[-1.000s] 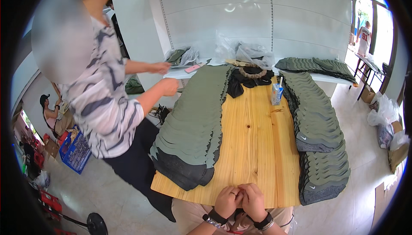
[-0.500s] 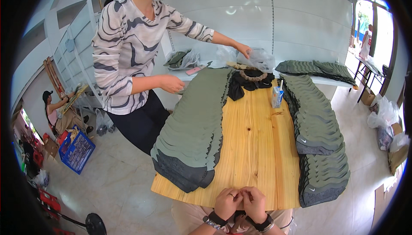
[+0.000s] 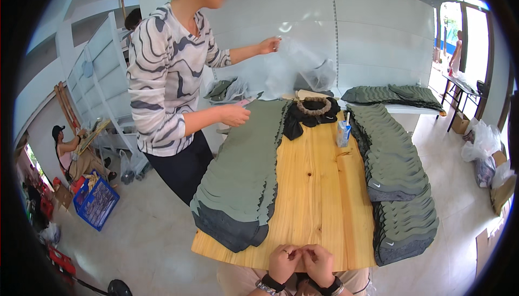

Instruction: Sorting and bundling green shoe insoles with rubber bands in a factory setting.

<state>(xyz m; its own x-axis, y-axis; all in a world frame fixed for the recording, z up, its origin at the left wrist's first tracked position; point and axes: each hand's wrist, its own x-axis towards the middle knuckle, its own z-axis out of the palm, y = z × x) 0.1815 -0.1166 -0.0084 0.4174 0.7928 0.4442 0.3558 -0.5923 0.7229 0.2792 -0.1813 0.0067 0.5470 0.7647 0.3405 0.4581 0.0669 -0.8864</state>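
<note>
Clear plastic [image 3: 316, 74] has risen beyond overlapping, dark-ended green pieces [image 3: 238, 172].

Both hands [image 3: 283, 264] close together, curled inward

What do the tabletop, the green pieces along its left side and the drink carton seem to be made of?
Tabletop: wood with a smooth, satin look, shown by its grain and dark knots. Green pieces: probably matte fabric, thin and overlapping, though synthetic sheet is possible. Drink carton: likely coated paperboard, being boxy and printed.
</note>
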